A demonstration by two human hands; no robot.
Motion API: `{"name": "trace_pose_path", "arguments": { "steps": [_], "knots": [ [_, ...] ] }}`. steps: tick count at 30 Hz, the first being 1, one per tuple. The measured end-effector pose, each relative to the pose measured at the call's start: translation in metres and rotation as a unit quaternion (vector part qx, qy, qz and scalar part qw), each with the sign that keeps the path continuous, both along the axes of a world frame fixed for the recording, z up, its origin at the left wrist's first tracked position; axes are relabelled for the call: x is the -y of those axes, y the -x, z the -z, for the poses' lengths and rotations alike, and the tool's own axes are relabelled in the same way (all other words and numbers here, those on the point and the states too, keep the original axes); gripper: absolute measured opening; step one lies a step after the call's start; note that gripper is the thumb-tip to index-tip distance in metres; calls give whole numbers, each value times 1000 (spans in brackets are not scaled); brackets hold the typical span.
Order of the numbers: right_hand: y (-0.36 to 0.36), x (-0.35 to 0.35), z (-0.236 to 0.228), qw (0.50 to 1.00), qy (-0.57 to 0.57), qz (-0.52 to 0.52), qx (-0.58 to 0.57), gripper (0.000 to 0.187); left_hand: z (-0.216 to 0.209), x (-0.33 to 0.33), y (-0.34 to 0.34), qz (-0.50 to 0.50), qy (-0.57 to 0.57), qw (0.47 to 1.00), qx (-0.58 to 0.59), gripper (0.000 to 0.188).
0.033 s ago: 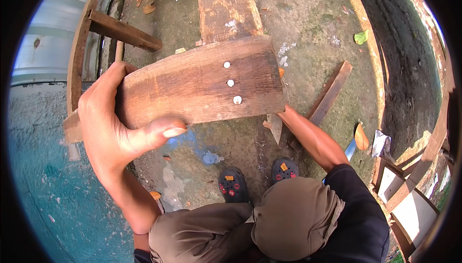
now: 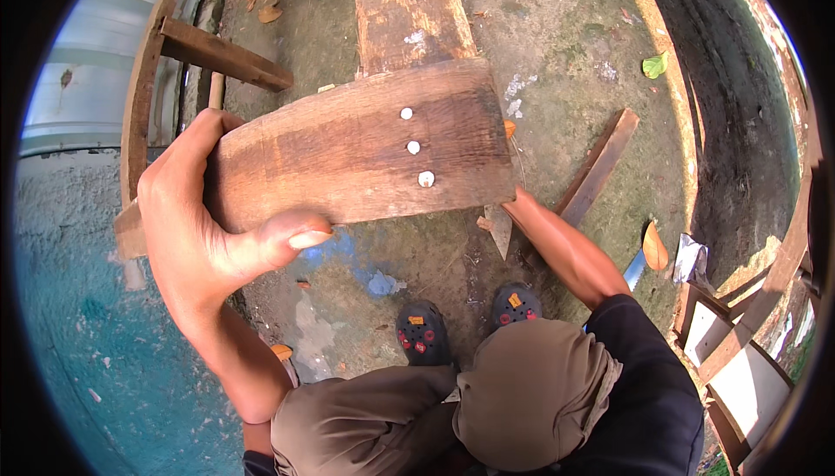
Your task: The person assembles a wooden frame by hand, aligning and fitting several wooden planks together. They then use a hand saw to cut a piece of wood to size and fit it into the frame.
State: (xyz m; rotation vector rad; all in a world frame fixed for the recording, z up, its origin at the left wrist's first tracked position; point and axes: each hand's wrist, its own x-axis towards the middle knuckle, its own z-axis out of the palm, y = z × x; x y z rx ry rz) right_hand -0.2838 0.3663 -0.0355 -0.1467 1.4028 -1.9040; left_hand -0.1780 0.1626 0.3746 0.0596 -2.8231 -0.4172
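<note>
Board (image 2: pixel 348 141) of brown, dark-streaked wood is held up in front of the person, over the concrete ground (image 2: pixel 452 258), its broad face turned to the viewer and its right end bearing three round white spots (image 2: pixel 413 147) in a row. The left hand (image 2: pixel 196 206) is clamped on its left end, thumb lying along the lower edge of the face, fingers passing out of sight behind. The right forearm (image 2: pixel 570 250) reaches up to the lower right corner; the right hand itself is hidden behind the wood, so I cannot tell whether it grips anything. Just below that corner a pale pointed piece (image 2: pixel 499 231) shows, partly covered.

Beyond the upper edge a wide, worn plank (image 2: pixel 409 10) runs away from the person; whether it touches the board I cannot tell. To the right, a narrow wooden strip (image 2: pixel 600 167) lies slantwise. Nearer the right sleeve (image 2: pixel 648 372) are a yellow-brown leaf (image 2: pixel 655 245), part of a toothed blue blade (image 2: pixel 637 269) and a crumpled silvery wrapper (image 2: pixel 690 258).

Below the board stand two dark clogs (image 2: pixel 422 334) with coloured charms, and the brown trousers (image 2: pixel 535 393) fill the lower middle. At the left rise a teal wall (image 2: pixel 78 328) and, above it, a metal sheet (image 2: pixel 91 71) beside a wooden frame (image 2: pixel 143 93).
</note>
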Motion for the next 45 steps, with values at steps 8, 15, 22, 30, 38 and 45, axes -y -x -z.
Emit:
{"name": "trace_pose_path", "arguments": {
  "steps": [8,15,22,30,38,45],
  "knots": [
    [-12,14,-18,998,36,-7,54,61,6,3,-4,-31,12,999,9,111],
    [-5,25,-5,992,47,-8,119,59,0,9,-8,-31,35,998,32,108],
    [-5,21,-27,981,118,76,132,62,4,6,0,9,26,1000,1,89],
    [-21,24,-89,988,52,141,19,76,7,-25,4,96,142,984,-45,99],
    [-11,38,-45,978,130,143,82,74,8,-50,4,27,199,980,-5,95],
    [-6,24,-41,983,48,169,-55,66,8,-57,10,48,178,982,-31,93]
  ]
}}
